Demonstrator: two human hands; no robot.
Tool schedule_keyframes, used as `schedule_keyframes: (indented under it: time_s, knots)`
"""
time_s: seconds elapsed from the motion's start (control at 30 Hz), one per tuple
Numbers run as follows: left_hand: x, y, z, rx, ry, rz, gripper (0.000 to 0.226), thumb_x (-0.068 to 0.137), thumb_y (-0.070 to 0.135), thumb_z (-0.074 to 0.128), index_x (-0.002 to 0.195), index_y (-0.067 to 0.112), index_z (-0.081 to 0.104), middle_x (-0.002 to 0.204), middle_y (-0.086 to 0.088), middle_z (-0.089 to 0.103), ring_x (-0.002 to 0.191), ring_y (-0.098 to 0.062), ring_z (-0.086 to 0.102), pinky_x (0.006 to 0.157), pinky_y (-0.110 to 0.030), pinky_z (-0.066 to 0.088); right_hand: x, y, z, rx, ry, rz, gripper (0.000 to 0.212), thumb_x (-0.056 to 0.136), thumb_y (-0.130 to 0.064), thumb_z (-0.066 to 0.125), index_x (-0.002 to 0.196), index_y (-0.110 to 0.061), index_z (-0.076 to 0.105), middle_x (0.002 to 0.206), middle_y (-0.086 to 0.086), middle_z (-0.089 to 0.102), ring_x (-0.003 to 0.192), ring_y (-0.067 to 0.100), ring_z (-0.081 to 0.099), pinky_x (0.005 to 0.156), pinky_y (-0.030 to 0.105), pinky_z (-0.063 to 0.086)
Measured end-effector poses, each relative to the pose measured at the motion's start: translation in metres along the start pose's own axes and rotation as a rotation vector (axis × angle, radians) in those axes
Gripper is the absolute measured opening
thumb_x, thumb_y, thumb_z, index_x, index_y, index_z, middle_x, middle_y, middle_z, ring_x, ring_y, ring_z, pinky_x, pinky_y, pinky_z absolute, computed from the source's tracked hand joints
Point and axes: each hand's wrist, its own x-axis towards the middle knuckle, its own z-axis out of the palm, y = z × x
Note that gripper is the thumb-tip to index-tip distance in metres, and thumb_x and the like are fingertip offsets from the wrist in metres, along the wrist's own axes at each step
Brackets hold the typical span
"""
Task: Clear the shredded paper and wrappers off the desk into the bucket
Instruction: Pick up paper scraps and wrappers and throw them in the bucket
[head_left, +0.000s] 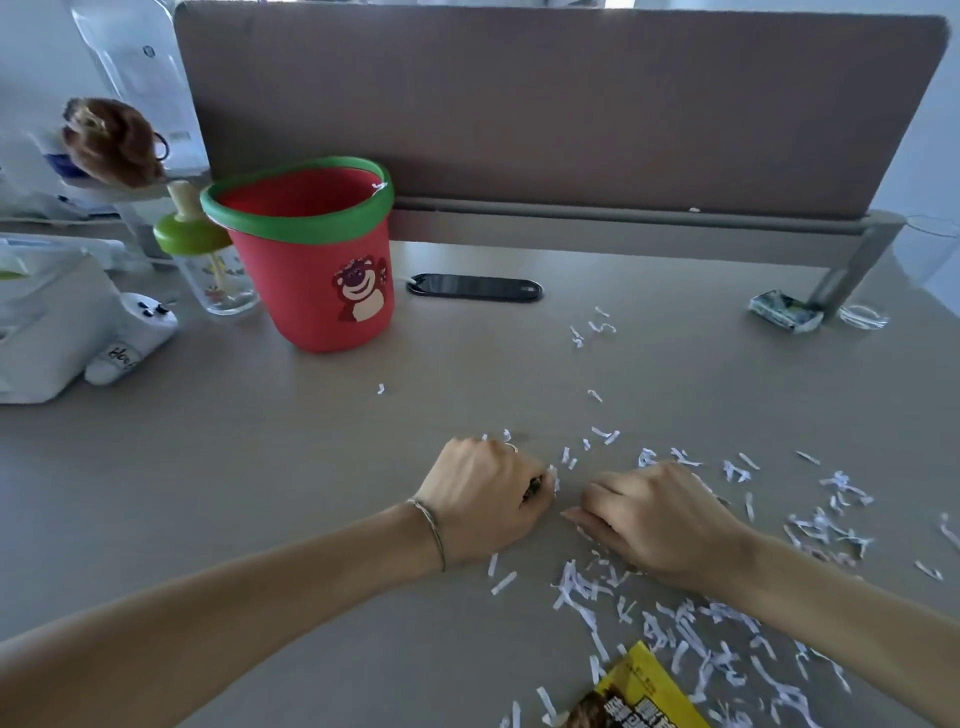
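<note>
Resting on the grey desk (260, 467), 2 bare hands are seen close together near the middle. The left hand (483, 499) is clenched around a small bunch of shredded paper, white strips showing at its curled fingers (535, 486), and a thin bracelet (431, 530) is worn on its wrist. The right hand (654, 519) is laid palm down on the desk with fingers bent over the strips; whether any paper is actually pinched beneath it cannot be told.

Most of the shredded paper (691, 639) is scattered to the right and near side of the hands, with a smaller cluster (592, 327) farther away. A yellow wrapper (644, 691) with black printed characters, not readable, is lying at the near edge among the strips. A crumpled wrapper (787, 310) is placed far right, by the leg of the brown divider (571, 104).

The red bucket (317, 260) with a green rim is standing far left of the hands, well apart from them, and a pink bear is pictured on its side. 1 strip is caught on its far rim. Beside it on the left a glass bottle (208, 260) with a green lid is set, and a small white toy (135, 338) bearing handwriting, too small to read, is lying near a white box (47, 332). A black oval cover (475, 287) is set into the desk right of the bucket.
</note>
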Motion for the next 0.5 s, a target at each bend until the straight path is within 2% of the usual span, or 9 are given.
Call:
schedule_keyframes:
  time_s: [0.1, 0.2, 0.23, 0.3, 0.37, 0.43, 0.5]
  knots:
    - [0.004, 0.000, -0.002, -0.002, -0.031, 0.003, 0.048, 0.101, 0.038, 0.042, 0.061, 0.013, 0.038, 0.059, -0.008, 0.054, 0.055, -0.032, 0.039, 0.053, -0.033, 0.024, 0.007, 0.002, 0.001, 0.026, -0.069, 0.110, 0.048, 0.098, -0.040, 0.049, 0.054, -0.020, 0.049, 0.046, 0.000, 0.049, 0.037, 0.023, 0.046, 0.047, 0.024, 0.021]
    - [0.013, 0.000, -0.005, -0.066, -0.018, -0.066, 0.046, 0.101, 0.039, 0.041, 0.065, 0.011, 0.044, 0.069, -0.012, 0.060, 0.064, -0.038, 0.050, 0.056, -0.035, 0.031, 0.021, 0.004, 0.001, 0.113, -0.054, 0.241, 0.049, 0.095, -0.033, 0.054, 0.051, -0.023, 0.035, 0.044, 0.002, 0.049, 0.039, 0.024, 0.046, 0.049, 0.026, 0.023]
    - [0.017, -0.002, -0.006, -0.095, -0.021, -0.107, 0.047, 0.101, 0.039, 0.042, 0.064, 0.010, 0.043, 0.065, -0.012, 0.057, 0.064, -0.039, 0.051, 0.056, -0.034, 0.033, 0.026, 0.004, 0.001, 0.141, -0.053, 0.280, 0.051, 0.095, -0.030, 0.056, 0.051, -0.025, 0.032, 0.045, 0.001, 0.047, 0.041, 0.024, 0.048, 0.050, 0.027, 0.024]
    - [0.025, -0.007, -0.009, -0.149, -0.019, -0.192, 0.048, 0.099, 0.040, 0.045, 0.064, 0.007, 0.045, 0.056, -0.009, 0.044, 0.060, -0.038, 0.048, 0.054, -0.034, 0.036, 0.036, 0.006, 0.001, 0.207, -0.070, 0.405, 0.050, 0.096, -0.028, 0.058, 0.051, -0.019, 0.039, 0.047, -0.002, 0.045, 0.044, 0.022, 0.050, 0.049, 0.032, 0.028]
    - [0.033, -0.013, -0.013, -0.186, 0.000, -0.270, 0.048, 0.094, 0.040, 0.046, 0.066, 0.002, 0.048, 0.051, -0.008, 0.036, 0.055, -0.036, 0.042, 0.052, -0.033, 0.035, 0.044, 0.012, 0.000, 0.317, -0.023, 0.545, 0.045, 0.092, -0.025, 0.058, 0.051, -0.011, 0.045, 0.045, -0.003, 0.039, 0.040, 0.015, 0.040, 0.047, 0.032, 0.029]
    - [0.039, -0.021, -0.023, -0.218, 0.050, -0.314, 0.049, 0.092, 0.040, 0.047, 0.063, 0.001, 0.045, 0.048, -0.008, 0.035, 0.051, -0.033, 0.038, 0.050, -0.032, 0.031, 0.059, 0.013, -0.011, 0.410, 0.081, 0.634, 0.043, 0.084, -0.023, 0.056, 0.049, -0.015, 0.032, 0.048, -0.002, 0.023, 0.044, 0.011, 0.022, 0.048, 0.033, 0.019]
    - [0.044, -0.031, -0.038, -0.227, 0.101, -0.328, 0.051, 0.090, 0.040, 0.044, 0.058, 0.000, 0.041, 0.046, -0.008, 0.033, 0.047, -0.032, 0.036, 0.049, -0.030, 0.028, 0.080, 0.014, -0.026, 0.470, 0.189, 0.657, 0.042, 0.082, -0.018, 0.056, 0.053, -0.017, 0.026, 0.054, -0.001, 0.018, 0.051, 0.011, 0.019, 0.050, 0.034, 0.016]
